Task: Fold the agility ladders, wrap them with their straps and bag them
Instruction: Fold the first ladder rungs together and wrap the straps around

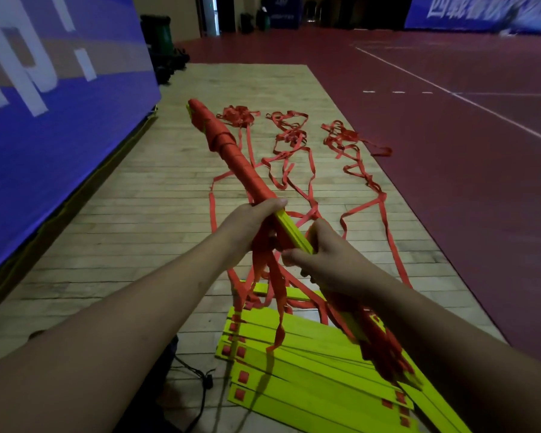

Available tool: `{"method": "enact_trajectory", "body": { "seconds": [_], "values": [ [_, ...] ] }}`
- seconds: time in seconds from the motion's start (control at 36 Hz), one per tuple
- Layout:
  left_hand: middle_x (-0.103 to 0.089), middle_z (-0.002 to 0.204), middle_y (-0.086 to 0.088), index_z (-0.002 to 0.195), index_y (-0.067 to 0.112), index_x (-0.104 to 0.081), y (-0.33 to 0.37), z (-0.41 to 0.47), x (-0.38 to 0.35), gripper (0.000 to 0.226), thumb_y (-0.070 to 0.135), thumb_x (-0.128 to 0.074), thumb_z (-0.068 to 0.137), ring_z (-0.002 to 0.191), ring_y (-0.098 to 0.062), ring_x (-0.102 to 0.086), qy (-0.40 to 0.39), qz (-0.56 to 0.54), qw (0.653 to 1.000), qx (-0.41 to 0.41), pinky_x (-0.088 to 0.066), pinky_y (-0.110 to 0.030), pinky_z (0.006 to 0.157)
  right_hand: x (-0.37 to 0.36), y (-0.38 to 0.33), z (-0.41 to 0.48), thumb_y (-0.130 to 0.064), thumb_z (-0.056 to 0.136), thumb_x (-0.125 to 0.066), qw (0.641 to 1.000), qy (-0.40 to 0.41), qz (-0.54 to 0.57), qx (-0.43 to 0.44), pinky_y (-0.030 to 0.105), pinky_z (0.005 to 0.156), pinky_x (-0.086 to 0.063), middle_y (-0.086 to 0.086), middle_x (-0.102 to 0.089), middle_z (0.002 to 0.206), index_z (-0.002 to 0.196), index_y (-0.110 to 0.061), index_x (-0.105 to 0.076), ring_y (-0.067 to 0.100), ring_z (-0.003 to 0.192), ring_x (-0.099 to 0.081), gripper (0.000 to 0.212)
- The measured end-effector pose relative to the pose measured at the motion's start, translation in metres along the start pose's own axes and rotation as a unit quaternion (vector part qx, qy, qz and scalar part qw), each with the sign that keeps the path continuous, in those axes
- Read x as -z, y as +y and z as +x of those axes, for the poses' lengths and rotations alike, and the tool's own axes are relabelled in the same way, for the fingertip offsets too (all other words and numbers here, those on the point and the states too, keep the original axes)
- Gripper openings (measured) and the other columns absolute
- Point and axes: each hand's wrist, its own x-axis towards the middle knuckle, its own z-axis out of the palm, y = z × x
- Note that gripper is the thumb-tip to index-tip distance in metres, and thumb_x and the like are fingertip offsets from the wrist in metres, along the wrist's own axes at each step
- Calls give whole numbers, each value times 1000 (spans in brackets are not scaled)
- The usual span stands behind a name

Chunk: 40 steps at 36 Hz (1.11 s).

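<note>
Over the wooden floor (pixel 132 220), left hand (pixel 250 221) and right hand (pixel 328 257) grasp the folded ladder (pixel 291 229) (partly strap-wrapped) with clenched fingers (pixel 275 203).

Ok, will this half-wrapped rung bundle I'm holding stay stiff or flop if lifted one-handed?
Probably stiff: the bundle juts straight out beyond the left hand without sagging. The unwrapped yellow rungs may fan apart near the right hand. The loose straps hang limp and will likely swing.
</note>
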Motion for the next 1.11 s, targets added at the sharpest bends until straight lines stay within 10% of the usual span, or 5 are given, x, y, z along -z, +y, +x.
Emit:
{"method": "enact_trajectory", "body": {
  "seconds": [0.19,0.39,0.67,0.89,1.11],
  "values": [
    [-66,78,-5,86,11,-67,8,-13,6,33,43,-63,86,72,-19,-62,-119,-44,991,-35,-49,-32,66,19,3,-3,-51,75,-79,969,-102,217,-66,36,69,-51,7,-64,84,106,-8,-65,21,74,-62,54],
    [-68,87,-19,116,0,-61,11,-18,22,58,52,-59,90,73,-28,-67,-175,22,983,40,-57,-35,66,15,-5,-13,-33,84,-81,989,-63,132,-28,24,54,-50,4,-71,82,105,-17,-66,13,65,-67,31],
    [-54,58,-3,93,9,-66,-8,-27,-15,52,60,-64,86,48,-19,-57,-70,33,995,55,-48,-26,52,-11,7,-8,-30,85,-80,983,85,-159,28,29,62,-44,-6,-54,96,106,-28,-38,14,82,-56,47],
    [-51,64,-4,78,11,-58,-2,-16,5,31,41,-58,74,58,-16,-51,-67,-89,994,-18,-46,-30,58,-2,-4,-9,-24,92,-73,997,-14,70,18,39,69,-63,7,-64,113,118,-19,-45,24,77,-74,39],
    [-60,80,-7,95,7,-61,4,-20,18,37,40,-54,84,73,-20,-61,-174,-84,981,-5,-53,-35,69,8,0,-7,-40,90,-72,996,-25,83,-26,28,50,-38,2,-51,63,99,0,-67,14,51,-48,41]
  ]
}}
